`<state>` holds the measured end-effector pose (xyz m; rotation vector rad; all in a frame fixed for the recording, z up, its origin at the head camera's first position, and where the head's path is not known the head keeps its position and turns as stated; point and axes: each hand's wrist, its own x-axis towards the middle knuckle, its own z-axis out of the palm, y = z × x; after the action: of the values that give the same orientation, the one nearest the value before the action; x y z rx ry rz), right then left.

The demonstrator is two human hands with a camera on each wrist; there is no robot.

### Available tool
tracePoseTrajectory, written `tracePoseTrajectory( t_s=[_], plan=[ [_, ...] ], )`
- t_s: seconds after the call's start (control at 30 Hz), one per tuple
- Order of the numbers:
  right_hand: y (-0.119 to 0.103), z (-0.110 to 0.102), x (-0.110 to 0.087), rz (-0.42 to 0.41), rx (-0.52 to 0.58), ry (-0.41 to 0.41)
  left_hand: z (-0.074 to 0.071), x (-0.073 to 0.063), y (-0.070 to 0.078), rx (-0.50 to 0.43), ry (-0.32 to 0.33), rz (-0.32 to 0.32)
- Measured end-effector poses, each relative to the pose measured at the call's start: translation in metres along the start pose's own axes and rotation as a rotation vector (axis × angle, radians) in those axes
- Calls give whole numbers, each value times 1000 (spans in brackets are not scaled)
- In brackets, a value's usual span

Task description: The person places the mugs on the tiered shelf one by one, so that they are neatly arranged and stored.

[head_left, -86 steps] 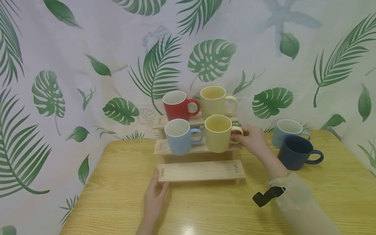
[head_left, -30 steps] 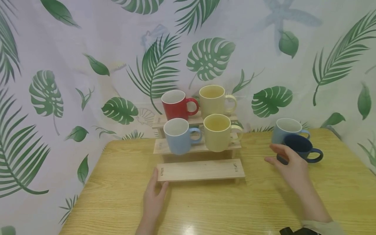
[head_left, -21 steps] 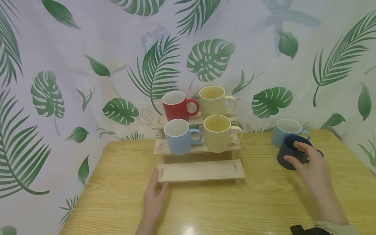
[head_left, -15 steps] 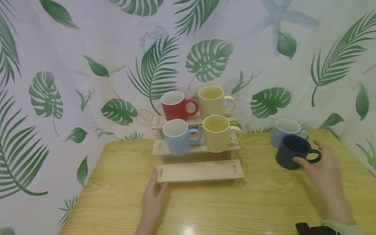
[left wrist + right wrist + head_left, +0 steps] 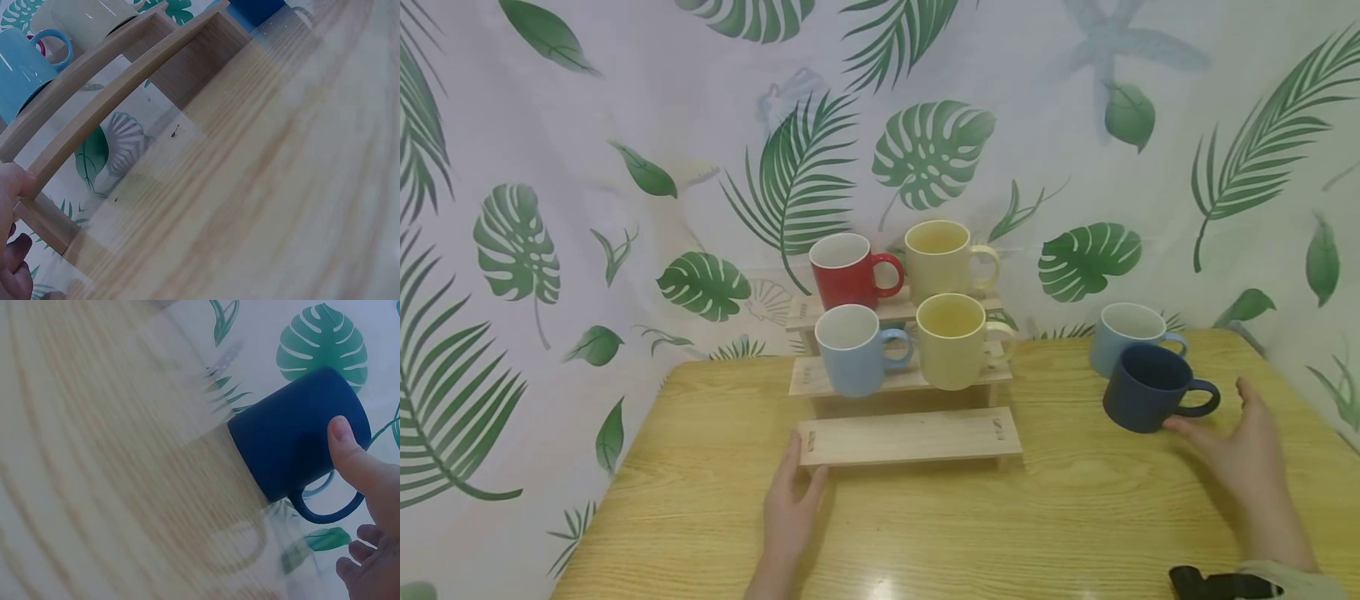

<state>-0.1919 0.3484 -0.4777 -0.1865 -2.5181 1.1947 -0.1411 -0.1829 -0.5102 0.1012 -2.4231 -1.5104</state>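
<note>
A dark blue mug (image 5: 1142, 392) stands upright on the table at the right, its handle pointing right. My right hand (image 5: 1247, 450) is beside that handle with thumb and fingers spread; the right wrist view shows the thumb (image 5: 350, 450) in front of the mug, contact unclear. My left hand (image 5: 792, 500) holds the left end of the bottom step of a wooden stepped rack (image 5: 910, 437). In the left wrist view, curled fingers (image 5: 17, 262) show beside the step's leg. A red mug (image 5: 842, 275) and a pale yellow mug (image 5: 938, 262) occupy the top step.
On the middle step stand a light blue mug (image 5: 853, 354) and a yellow mug (image 5: 951, 346). Another light blue mug (image 5: 1108, 342) stands close behind the dark blue one. A leaf-patterned cloth (image 5: 700, 208) hangs behind the wooden table (image 5: 940, 533).
My right hand has let go of the yellow mug's handle on the middle step and moved right, past the dark blue mug to its handle side. My left hand stays on the rack.
</note>
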Motion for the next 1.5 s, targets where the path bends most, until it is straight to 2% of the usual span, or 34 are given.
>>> tracePoseTrajectory(
  t_s=[0.33, 0.47, 0.57, 0.83, 1.03, 1.27, 1.5],
  plan=[
    [7, 2, -3, 54, 116, -133, 0, 0, -1, -3, 0, -3],
    [4, 3, -5, 56, 184, -159, 0, 1, -2, -4, 0, -3],
    [3, 3, -5, 64, 190, -168, 0, 1, -1, -6, 0, -2],
    [2, 1, -1, 80, 59, -127, 0, 1, 0, -6, -2, 7],
    [-1, -2, -5, 132, -22, -100, 0, 1, 0, 9, -1, 2],
    [-5, 0, -5, 28, -91, -92, 0, 1, 1, 11, -3, -12],
    [-13, 8, -4, -54, -233, -121, -1, 0, 4, -14, -10, -6]
  ],
)
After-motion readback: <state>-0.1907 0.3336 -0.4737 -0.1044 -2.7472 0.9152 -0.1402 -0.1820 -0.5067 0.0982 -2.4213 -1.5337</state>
